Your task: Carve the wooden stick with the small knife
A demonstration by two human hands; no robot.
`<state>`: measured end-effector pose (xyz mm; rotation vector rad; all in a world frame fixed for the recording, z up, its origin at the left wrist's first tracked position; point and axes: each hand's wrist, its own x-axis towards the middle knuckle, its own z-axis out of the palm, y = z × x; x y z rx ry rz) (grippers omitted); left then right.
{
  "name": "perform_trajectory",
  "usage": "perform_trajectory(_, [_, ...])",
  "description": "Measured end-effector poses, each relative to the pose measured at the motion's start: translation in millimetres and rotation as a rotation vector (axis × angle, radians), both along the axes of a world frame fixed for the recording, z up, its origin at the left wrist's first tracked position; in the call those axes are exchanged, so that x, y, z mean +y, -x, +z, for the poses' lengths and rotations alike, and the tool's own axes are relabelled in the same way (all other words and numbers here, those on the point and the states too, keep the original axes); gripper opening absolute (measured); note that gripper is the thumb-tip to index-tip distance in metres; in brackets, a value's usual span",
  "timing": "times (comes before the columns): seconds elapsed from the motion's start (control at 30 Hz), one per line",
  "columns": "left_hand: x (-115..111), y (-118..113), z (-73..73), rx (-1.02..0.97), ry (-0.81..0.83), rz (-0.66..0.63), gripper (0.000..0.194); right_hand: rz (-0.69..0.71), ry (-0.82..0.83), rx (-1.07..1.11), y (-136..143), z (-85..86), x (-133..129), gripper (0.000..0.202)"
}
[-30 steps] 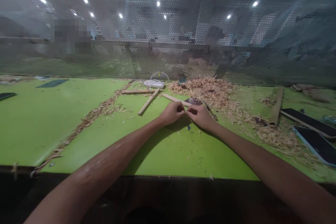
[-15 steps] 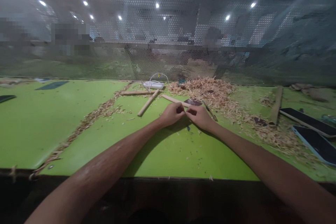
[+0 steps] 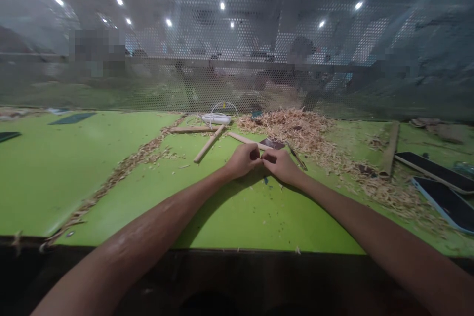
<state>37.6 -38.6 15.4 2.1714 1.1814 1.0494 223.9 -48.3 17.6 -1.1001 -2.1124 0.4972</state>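
My left hand [image 3: 242, 160] and my right hand [image 3: 283, 165] meet fingertip to fingertip above the green tabletop [image 3: 237, 222]. Both are closed in a pinch, thumb against forefinger. Whatever lies between the fingertips is too small to make out. Just behind the hands lie a pale wooden stick [image 3: 242, 139] and a dark brown flat piece [image 3: 273, 143]. A thin dark tool [image 3: 297, 157] rests right beside my right hand. Another round wooden stick [image 3: 209, 145] lies to the left of my left hand, and small dark scraps [image 3: 265, 180] lie below the fingers.
A heap of wood shavings [image 3: 292, 126] spreads along the back and right. A white power strip [image 3: 217, 118] with a cord stands before a perforated screen [image 3: 229, 59]. Two phones [image 3: 433, 172] and a wooden bar [image 3: 391, 150] lie at right. Shavings [image 3: 129, 165] line the table seam at left.
Both hands stay almost in place, still pinched together at the fingertips. The things on the table have not visibly moved; the view has shifted very slightly.
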Motion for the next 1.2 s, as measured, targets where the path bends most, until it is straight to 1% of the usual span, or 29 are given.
perform_trajectory(0.17, [-1,-3,0.5,0.027,-0.006,0.039,0.02,-0.001,0.001,-0.012,0,0.5,-1,0.014])
perform_trajectory(0.33, [-1,-5,-1.0,0.062,-0.015,0.088,0.021,-0.009,-0.013,-0.026,0,-2.5,1,0.015])
perform_trajectory(0.47, [1,-5,-5.0,0.052,-0.06,0.049,0.017,-0.04,-0.018,-0.015,-1,-2.9,4,0.015])
perform_trajectory(0.6, [3,-4,-6.9,0.071,-0.067,0.016,0.012,-0.05,-0.017,-0.021,-3,-1.3,4,0.015])
perform_trajectory(0.77, [5,-3,-7.9,0.109,-0.095,0.012,0.013,-0.035,-0.047,-0.038,-5,-2.0,6,0.016])
perform_trajectory(0.97, [7,-4,-10.1,0.117,-0.118,0.02,0.015,-0.058,-0.027,-0.038,-3,-2.4,6,0.015])
perform_trajectory(1.2, [4,-5,-6.9,0.152,-0.113,0.046,0.014,-0.032,-0.05,-0.075,-3,-4.3,6,0.015])
